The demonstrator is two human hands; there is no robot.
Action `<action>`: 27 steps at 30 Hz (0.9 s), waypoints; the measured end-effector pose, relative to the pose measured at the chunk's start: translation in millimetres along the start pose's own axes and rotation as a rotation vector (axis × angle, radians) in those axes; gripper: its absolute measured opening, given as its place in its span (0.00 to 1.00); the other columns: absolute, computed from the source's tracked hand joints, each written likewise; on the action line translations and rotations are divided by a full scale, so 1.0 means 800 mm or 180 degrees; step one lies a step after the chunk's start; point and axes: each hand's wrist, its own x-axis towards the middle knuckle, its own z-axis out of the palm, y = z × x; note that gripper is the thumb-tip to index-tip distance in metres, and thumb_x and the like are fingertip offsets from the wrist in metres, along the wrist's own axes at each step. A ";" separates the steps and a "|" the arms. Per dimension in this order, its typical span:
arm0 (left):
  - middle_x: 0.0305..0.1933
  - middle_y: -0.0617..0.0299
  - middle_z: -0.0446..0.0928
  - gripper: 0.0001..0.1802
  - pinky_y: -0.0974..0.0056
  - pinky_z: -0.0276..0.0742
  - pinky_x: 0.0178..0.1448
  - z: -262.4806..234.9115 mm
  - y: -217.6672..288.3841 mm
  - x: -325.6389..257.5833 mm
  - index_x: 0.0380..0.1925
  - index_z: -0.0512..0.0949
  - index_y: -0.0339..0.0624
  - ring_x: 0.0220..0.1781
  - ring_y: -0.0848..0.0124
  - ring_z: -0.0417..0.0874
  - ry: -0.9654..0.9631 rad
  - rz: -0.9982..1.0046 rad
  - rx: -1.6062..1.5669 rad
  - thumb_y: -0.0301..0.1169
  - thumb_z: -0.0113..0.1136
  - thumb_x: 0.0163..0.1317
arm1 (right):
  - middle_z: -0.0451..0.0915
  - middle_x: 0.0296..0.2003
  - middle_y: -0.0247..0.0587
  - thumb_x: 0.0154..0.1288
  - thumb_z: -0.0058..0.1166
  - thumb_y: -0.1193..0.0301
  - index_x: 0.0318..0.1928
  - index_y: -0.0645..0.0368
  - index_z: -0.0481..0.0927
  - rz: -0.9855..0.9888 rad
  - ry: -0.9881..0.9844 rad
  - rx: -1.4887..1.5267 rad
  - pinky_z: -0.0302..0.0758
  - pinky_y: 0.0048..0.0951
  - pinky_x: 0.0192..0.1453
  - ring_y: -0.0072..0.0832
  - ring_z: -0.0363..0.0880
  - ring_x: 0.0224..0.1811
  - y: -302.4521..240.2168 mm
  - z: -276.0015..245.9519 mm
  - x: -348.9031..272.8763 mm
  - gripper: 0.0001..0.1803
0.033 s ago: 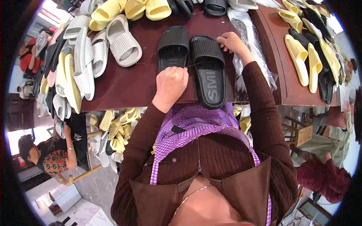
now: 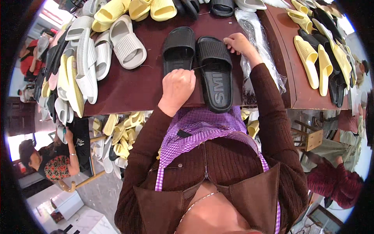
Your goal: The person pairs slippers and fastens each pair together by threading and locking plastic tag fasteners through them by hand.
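Note:
Two black ribbed slide slippers lie side by side on the dark red table in front of me. My left hand (image 2: 178, 89) is a closed fist over the heel part of the left slipper (image 2: 179, 43). From its fingers a thin strand (image 2: 200, 67) runs to the strap opening of the right slipper (image 2: 214, 50). My right hand (image 2: 238, 43) is beside the toe end of that right slipper, with its fingers curled together. Whatever is between those fingers is too small to make out.
Grey slides (image 2: 128, 43) and yellow slides (image 2: 163, 9) are piled along the left and far edges. Clear plastic bags (image 2: 260, 50) lie right of my right hand. Yellow slippers (image 2: 306, 58) sit on the adjoining table. A co-worker (image 2: 54, 163) is at the left.

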 end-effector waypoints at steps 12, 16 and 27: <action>0.21 0.56 0.73 0.12 0.58 0.74 0.33 0.029 -0.008 0.013 0.16 0.72 0.41 0.27 0.58 0.77 -0.0222 0.0091 -0.0059 0.30 0.58 0.57 | 0.79 0.21 0.39 0.57 0.60 0.64 0.35 0.66 0.83 -0.0111 -0.0021 -0.0215 0.69 0.27 0.19 0.24 0.75 0.17 -0.003 0.006 0.028 0.15; 0.28 0.53 0.72 0.07 0.57 0.74 0.39 0.025 -0.030 0.020 0.24 0.71 0.39 0.33 0.56 0.76 -0.0316 0.0192 -0.0164 0.28 0.57 0.58 | 0.76 0.20 0.33 0.58 0.58 0.67 0.32 0.65 0.81 -0.0213 0.0188 0.0177 0.64 0.23 0.17 0.18 0.70 0.16 -0.009 0.011 0.034 0.12; 0.35 0.52 0.72 0.06 0.56 0.73 0.44 0.050 -0.060 0.040 0.31 0.69 0.37 0.40 0.54 0.76 -0.0277 0.0409 -0.0670 0.24 0.55 0.54 | 0.78 0.25 0.34 0.59 0.54 0.73 0.35 0.63 0.79 -0.2180 0.0480 0.0617 0.67 0.21 0.24 0.17 0.71 0.23 -0.087 0.056 0.085 0.07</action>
